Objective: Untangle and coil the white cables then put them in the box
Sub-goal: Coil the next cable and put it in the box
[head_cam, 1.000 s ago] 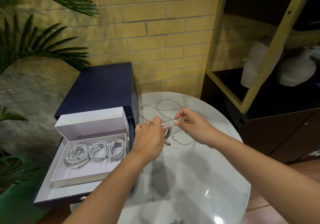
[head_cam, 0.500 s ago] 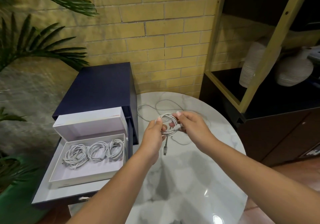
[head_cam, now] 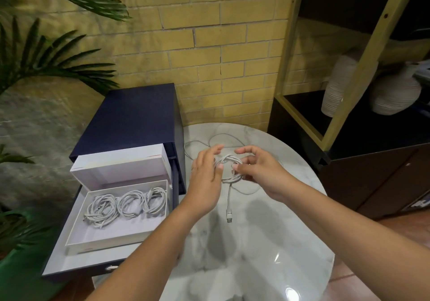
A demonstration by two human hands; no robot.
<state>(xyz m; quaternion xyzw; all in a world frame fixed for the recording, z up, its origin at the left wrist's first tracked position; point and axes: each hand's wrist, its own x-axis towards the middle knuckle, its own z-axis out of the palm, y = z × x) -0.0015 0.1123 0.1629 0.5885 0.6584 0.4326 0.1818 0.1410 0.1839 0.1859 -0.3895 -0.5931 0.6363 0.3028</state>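
A small coil of white cable (head_cam: 229, 169) hangs above the marble table (head_cam: 267, 242) between my hands. My right hand (head_cam: 259, 169) pinches the coil's right side, thumb in front and fingers curled over the top. My left hand (head_cam: 206, 177) has its fingers stretched upward, and only its thumb touches the coil's left edge. The coil's plug end (head_cam: 229, 217) dangles straight down. Behind my hands a loose white cable (head_cam: 222, 136) lies on the table. The white box (head_cam: 116, 242) sits in an open drawer at the left, with three coiled cables (head_cam: 126, 205) inside.
The box lid (head_cam: 121, 163) stands upright behind the box. The drawer belongs to a dark blue cabinet (head_cam: 132, 114) that touches the table's left edge. A shelf unit (head_cam: 344, 105) with white vases stands at the right, and palm leaves (head_cam: 46, 63) at the left.
My hands wound the cable into a tight coil. The plug end now hangs lower. My left fingers have spread away from the coil.
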